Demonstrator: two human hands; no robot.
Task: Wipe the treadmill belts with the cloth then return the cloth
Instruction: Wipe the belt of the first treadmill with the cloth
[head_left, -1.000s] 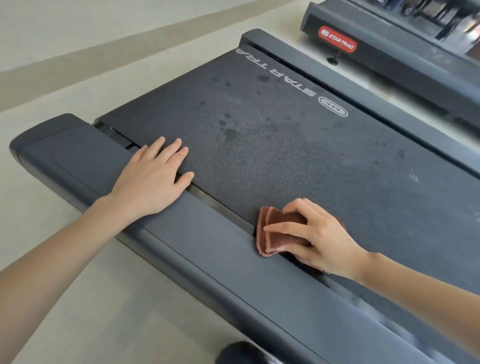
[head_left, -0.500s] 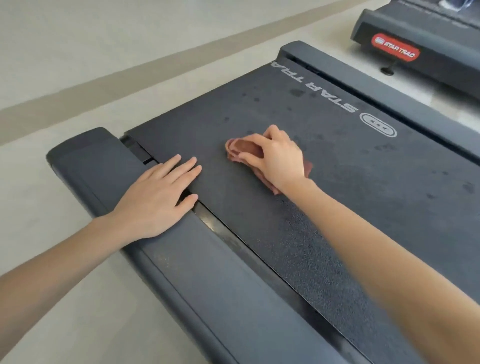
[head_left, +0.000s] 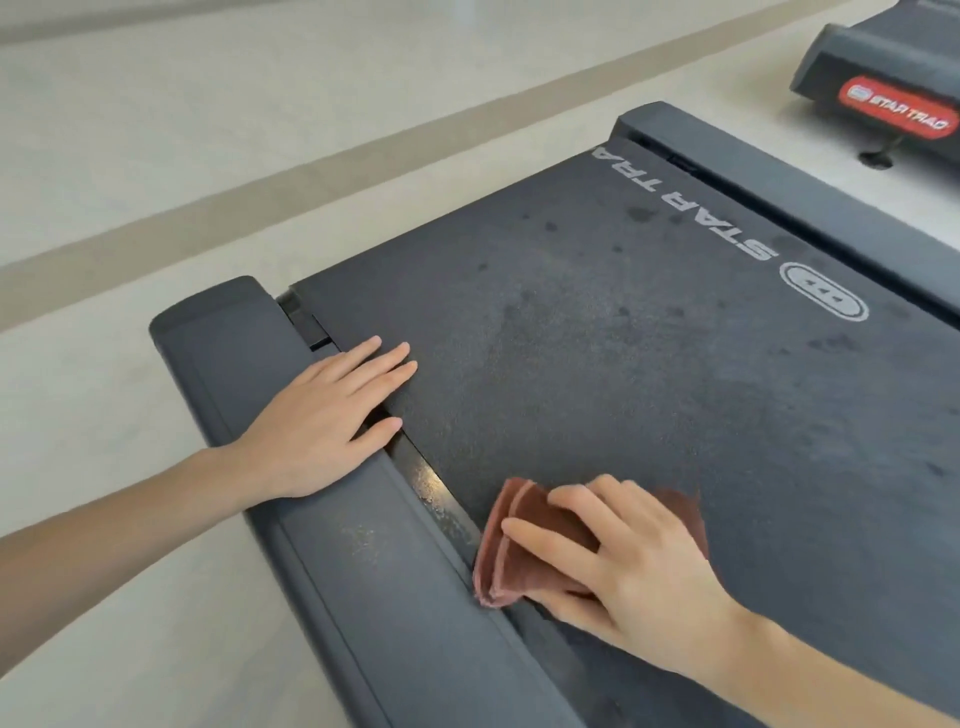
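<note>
1. The cloth (head_left: 519, 545) is reddish-brown and folded in several layers. It lies on the belt (head_left: 623, 395) at the belt's near edge, and its left folds touch the near side rail (head_left: 363, 571).
2. I see the right hand (head_left: 644, 566) on top of the cloth. Its fingers (head_left: 550, 540) are spread and almost straight. They press the cloth down on the belt and do not curl round it. The thumb lies along the near edge of the cloth.
3. The left hand (head_left: 317, 421) has nothing in it. It rests flat, with the palm on the near side rail. Its straight fingers (head_left: 384, 364) reach over the gap onto the edge of the belt. This hand is well apart from the cloth, closer to the end of the rail.
4. The belt is black and rough. I notice dark spots (head_left: 641, 213) scattered on it, and white lettering (head_left: 756, 251) that reads "STAR TRA" runs beside the far side rail (head_left: 779, 192).
5. A second treadmill (head_left: 883, 62) with a red label (head_left: 901, 111) stands apart in the upper right corner, on the pale floor (head_left: 156, 130). A beige stripe (head_left: 311, 182) crosses this floor.
</note>
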